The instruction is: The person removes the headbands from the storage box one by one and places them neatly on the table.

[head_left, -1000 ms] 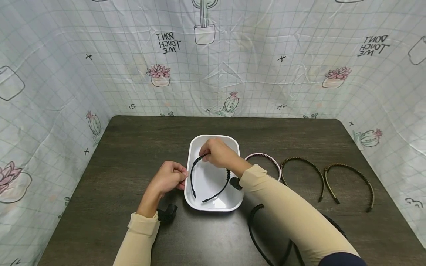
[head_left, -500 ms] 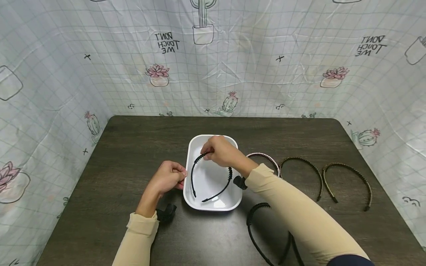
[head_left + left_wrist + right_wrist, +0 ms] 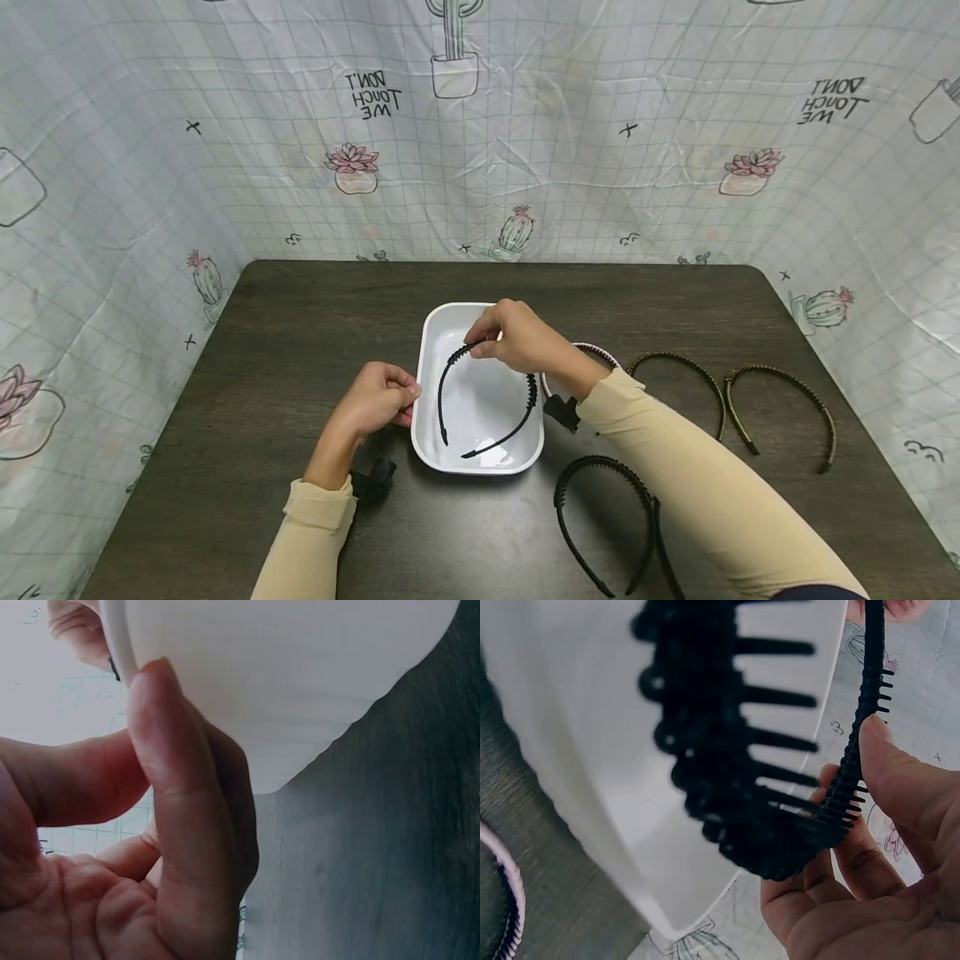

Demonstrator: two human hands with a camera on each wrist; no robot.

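Observation:
My right hand (image 3: pixel 517 340) pinches a black headband (image 3: pixel 532 392) at the top of its curve, above the white tray (image 3: pixel 487 408). Its two ends point toward me within the tray's outline. In the right wrist view, comb teeth line the inner side of the braided headband (image 3: pixel 697 712), with thumb and fingers on opposite sides of it. At the tray's left side, my left hand (image 3: pixel 375 398) pinches the rim. Close up in the left wrist view, the fingertips of the left hand (image 3: pixel 180 795) meet right at the tray's rim (image 3: pixel 116 637).
Right of the tray lies a pale pink headband (image 3: pixel 596 350), partly behind my wrist. Beyond it are two brownish-gold headbands (image 3: pixel 678 357). Nearer me, a black headband (image 3: pixel 562 500) lies against another dark band (image 3: pixel 663 550), half under my sleeve. A patterned curtain (image 3: pixel 600 183) surrounds the dark table.
My right hand has shifted slightly right with the black headband, staying over the tray. My right arm has moved right, uncovering more of the black headband on the table. My left hand keeps its place.

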